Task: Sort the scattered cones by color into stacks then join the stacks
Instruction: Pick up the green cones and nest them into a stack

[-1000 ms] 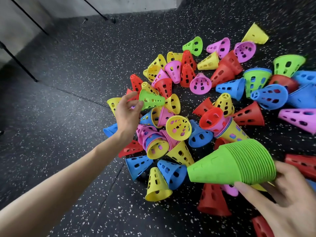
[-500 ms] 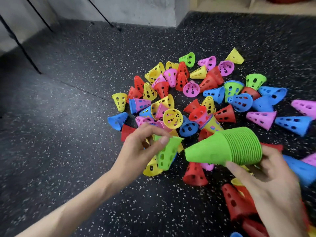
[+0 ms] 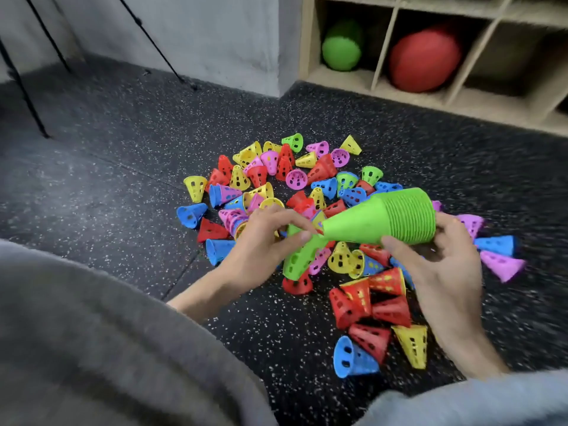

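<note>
Green cone (image 3: 299, 256), single, perforated, is now in the left hand (image 3: 261, 244), brought from the far side of the pile up to the narrow tip of the green stack (image 3: 381, 221). A second ago that hand was picking it from among the scattered cones; now fingers and thumb pinch the cone near its narrow end, wide mouth hanging down and tilted, just beside or touching the stack tip. Not yet seated on the stack. Right hand (image 3: 442, 256) grips the wide end of the green stack, fingers curled round the rims, stack held roughly level above the pile with the tip pointing left. Camera has also tilted up, so more of the room shows.

Meaning for the task: green sorting is well along, many cones nested, one more about to go on. The cone's mouth likely has to be turned toward the tip before it slides over.

Greens left on the floor: one at the far edge (image 3: 293, 142), one further right (image 3: 372, 175), one nested in a blue rim (image 3: 346, 181). Other colours not stacked yet: red cluster (image 3: 372, 302) near the right hand, yellow cone (image 3: 412, 344), blue cone (image 3: 352, 358), magenta cone (image 3: 501, 265) at right, many more mixed in the heap. Some are nested across colours, so they need pulling apart.

Around: black speckled floor (image 3: 123, 179), wooden shelf (image 3: 430, 96) with a green ball (image 3: 341, 49) and red ball (image 3: 425, 58), grey sleeve (image 3: 92, 333) low in view. Right side of the frame is motion-blurred.
</note>
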